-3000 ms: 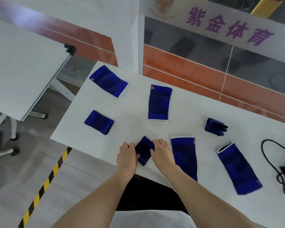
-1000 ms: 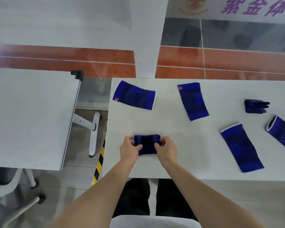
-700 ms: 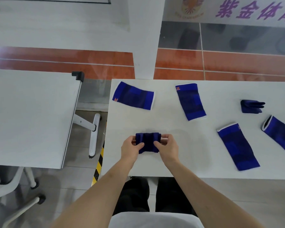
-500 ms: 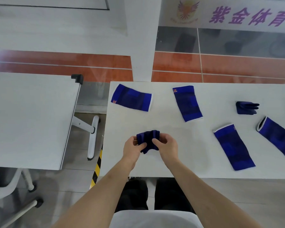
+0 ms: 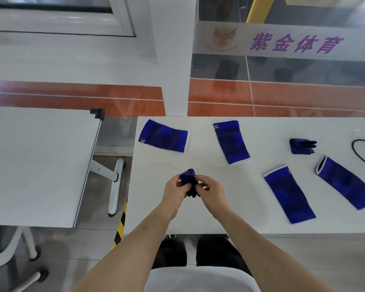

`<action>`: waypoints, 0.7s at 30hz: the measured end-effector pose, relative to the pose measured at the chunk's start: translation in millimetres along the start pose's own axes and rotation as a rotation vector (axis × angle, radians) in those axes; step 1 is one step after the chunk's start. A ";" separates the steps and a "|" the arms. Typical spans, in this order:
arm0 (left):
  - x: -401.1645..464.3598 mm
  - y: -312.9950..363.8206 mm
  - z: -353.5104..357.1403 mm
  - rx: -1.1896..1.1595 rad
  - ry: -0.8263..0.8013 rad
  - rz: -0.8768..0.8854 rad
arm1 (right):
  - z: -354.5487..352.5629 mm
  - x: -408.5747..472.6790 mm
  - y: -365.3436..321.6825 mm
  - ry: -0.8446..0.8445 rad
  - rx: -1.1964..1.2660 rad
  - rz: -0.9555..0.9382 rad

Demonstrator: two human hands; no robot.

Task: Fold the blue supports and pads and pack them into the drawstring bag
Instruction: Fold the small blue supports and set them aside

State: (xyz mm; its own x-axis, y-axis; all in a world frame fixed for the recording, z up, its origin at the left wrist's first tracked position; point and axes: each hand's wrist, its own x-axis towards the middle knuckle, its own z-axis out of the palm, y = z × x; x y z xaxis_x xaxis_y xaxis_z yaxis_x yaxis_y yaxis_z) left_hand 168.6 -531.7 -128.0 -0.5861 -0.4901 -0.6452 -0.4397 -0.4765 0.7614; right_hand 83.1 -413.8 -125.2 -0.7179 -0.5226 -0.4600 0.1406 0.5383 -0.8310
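Both hands pinch a small blue support (image 5: 189, 182), bunched and folded, just above the white table (image 5: 198, 220) near its front left. My left hand (image 5: 176, 189) grips its left side and my right hand (image 5: 211, 191) its right side. Several flat blue supports lie on the table: one at the back left (image 5: 163, 135), one at the back middle (image 5: 232, 142), one at the front right (image 5: 289, 194) and one at the far right (image 5: 343, 182). A small folded blue piece (image 5: 301, 146) rests at the back right. A black drawstring cord (image 5: 362, 153) shows at the right edge; the bag itself is out of view.
A second white table (image 5: 36, 165) stands to the left, with a gap of floor and its white leg (image 5: 114, 186) between. Yellow-black tape (image 5: 120, 226) marks the floor by the table's left edge. A wall with orange tiles and a glass panel runs behind.
The small support went from lying flat under my fingers to being lifted and bunched into a tight fold between both hands. The view tilted up and shifted slightly left.
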 end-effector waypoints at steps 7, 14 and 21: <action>-1.8 5.9 8.1 -0.047 0.016 -0.018 | -13.6 -2.2 -3.4 -0.036 -0.094 -0.095; -3.9 22.4 20.5 0.014 0.026 0.031 | -23.4 -4.7 -10.8 0.059 -0.030 -0.095; -13.3 37.1 30.8 -0.015 0.016 0.095 | -36.6 -9.6 -26.9 0.118 0.013 -0.118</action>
State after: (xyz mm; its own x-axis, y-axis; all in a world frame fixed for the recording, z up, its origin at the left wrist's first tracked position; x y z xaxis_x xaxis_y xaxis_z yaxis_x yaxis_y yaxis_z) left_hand 139.1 -520.4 -89.2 -0.6138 -0.5452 -0.5710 -0.3721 -0.4380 0.8183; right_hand 61.2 -399.0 -87.0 -0.8049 -0.4997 -0.3199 0.0591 0.4690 -0.8812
